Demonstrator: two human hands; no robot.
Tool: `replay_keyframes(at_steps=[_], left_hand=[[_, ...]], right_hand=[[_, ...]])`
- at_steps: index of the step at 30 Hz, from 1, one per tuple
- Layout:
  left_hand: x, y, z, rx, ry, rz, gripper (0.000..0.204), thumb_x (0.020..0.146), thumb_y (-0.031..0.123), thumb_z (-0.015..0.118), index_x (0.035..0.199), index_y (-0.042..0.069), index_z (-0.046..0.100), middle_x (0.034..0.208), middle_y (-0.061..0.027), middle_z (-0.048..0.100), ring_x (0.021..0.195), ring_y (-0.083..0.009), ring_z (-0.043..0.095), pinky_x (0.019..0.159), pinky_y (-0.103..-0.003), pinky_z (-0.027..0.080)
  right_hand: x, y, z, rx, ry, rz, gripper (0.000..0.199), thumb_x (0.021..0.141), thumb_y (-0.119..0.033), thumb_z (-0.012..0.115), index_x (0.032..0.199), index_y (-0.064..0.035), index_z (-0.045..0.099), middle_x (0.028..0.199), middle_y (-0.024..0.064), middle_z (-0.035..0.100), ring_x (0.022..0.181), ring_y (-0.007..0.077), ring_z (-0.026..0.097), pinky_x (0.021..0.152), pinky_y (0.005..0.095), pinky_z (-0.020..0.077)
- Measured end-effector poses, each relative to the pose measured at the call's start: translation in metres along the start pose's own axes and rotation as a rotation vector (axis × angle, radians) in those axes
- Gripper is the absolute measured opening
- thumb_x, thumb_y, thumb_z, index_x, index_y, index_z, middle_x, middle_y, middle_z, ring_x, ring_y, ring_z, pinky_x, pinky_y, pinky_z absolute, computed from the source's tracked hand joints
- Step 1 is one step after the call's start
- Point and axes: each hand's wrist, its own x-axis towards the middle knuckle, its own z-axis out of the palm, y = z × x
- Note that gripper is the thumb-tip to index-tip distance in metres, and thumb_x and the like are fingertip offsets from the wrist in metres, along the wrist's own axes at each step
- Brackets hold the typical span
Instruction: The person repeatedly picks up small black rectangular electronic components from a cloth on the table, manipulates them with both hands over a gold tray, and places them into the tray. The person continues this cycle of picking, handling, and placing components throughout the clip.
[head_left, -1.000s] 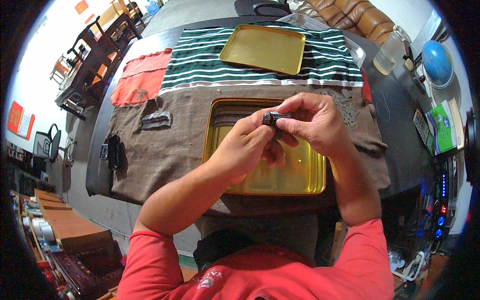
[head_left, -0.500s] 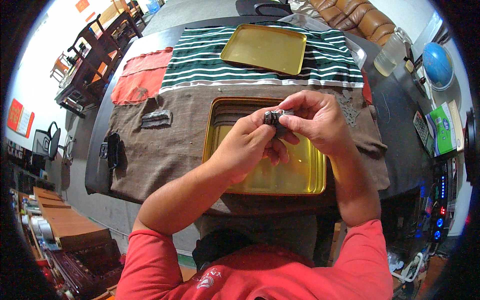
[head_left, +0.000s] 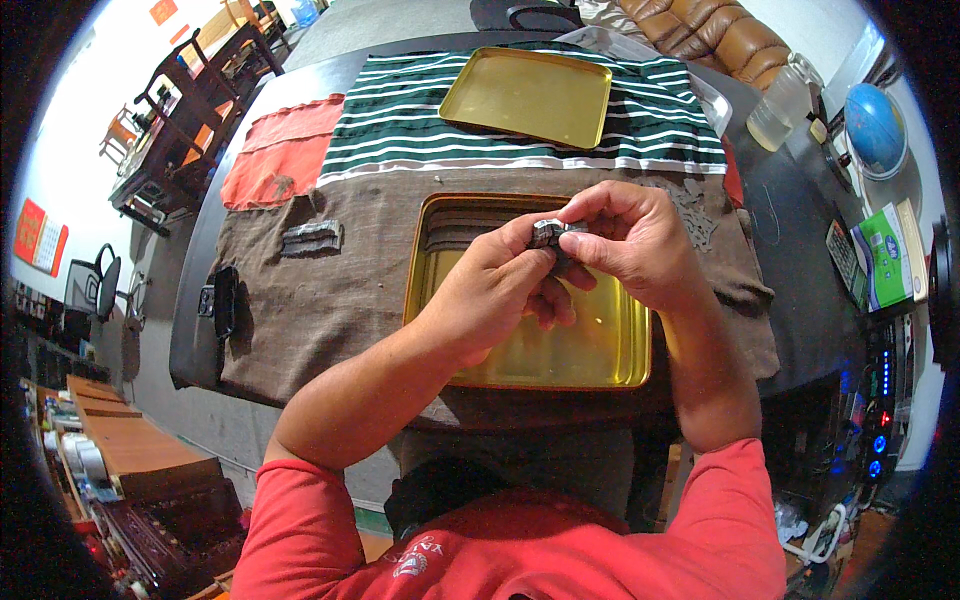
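Observation:
Both hands are closed on a small dark grey, shiny piece (head_left: 547, 233) above a gold rectangular tin (head_left: 560, 350). My left hand (head_left: 495, 275) grips it from the left, thumb on the near side. My right hand (head_left: 630, 235) pinches its right end between thumb and fingers. What kind of piece it is does not show, as the fingers cover most of it. Under the hands the tin lies uncovered, with dark ribbed strips (head_left: 470, 228) along its far wall. A bundle of grey strips (head_left: 312, 238) rests on the brown cloth to the left.
Flat grey pieces (head_left: 695, 218) lie in a heap on the brown cloth (head_left: 350, 320), right of the tin. A gold lid (head_left: 530, 97) rests on the striped cloth (head_left: 400, 120) beyond. A black device (head_left: 226, 300) sits left; a liquid-filled jug (head_left: 778, 112) and a globe (head_left: 875, 132) stand right.
The small grey piece has turned slightly between my fingers, so a lighter face shows. Both hands stay in almost the same place.

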Motion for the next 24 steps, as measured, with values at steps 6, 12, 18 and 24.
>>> replay_keyframes(at_steps=[6, 12, 18, 24], left_hand=[[0.000, 0.003, 0.003, -0.058, 0.009, -0.008, 0.033, 0.110, 0.011, 0.037, 0.139, 0.004, 0.050, 0.105, -0.0105, 0.071, 0.074, -0.0138, 0.069, 0.066, -0.027, 0.054], [-0.001, 0.005, 0.004, -0.101, 0.115, -0.006, 0.031, 0.109, 0.010, 0.043, 0.137, 0.005, 0.054, 0.107, -0.0163, 0.072, 0.074, -0.0209, 0.070, 0.065, -0.031, 0.054], [0.000, 0.004, 0.003, -0.130, 0.184, -0.012, 0.031, 0.108, 0.013, 0.045, 0.136, 0.005, 0.054, 0.103, -0.0155, 0.072, 0.075, -0.0217, 0.070, 0.066, -0.032, 0.054], [0.000, 0.004, 0.002, -0.166, 0.198, 0.004, 0.030, 0.107, 0.011, 0.044, 0.134, 0.003, 0.054, 0.103, -0.0156, 0.071, 0.075, -0.0219, 0.070, 0.067, -0.033, 0.056]], right_hand=[[0.002, 0.002, 0.001, 0.042, 0.026, -0.065, 0.014, 0.092, 0.004, 0.071, 0.106, 0.0041, 0.069, 0.092, 0.0054, 0.071, 0.077, 0.0105, 0.067, 0.069, 0.0255, 0.0569], [0.001, -0.010, -0.021, -0.130, 0.178, -0.084, 0.019, 0.088, -0.002, 0.079, 0.106, 0.0002, 0.072, 0.097, 0.0040, 0.073, 0.086, 0.0101, 0.068, 0.082, 0.0270, 0.0578], [-0.006, -0.015, -0.041, -0.815, 0.250, 0.109, 0.016, 0.086, -0.005, 0.077, 0.100, 0.0007, 0.074, 0.088, 0.0042, 0.073, 0.079, 0.0093, 0.067, 0.074, 0.0262, 0.0550], [-0.005, -0.003, -0.033, -1.063, 0.200, 0.089, 0.019, 0.082, -0.006, 0.075, 0.100, 0.0030, 0.074, 0.087, 0.0116, 0.075, 0.079, 0.0166, 0.071, 0.073, 0.0309, 0.0556]])
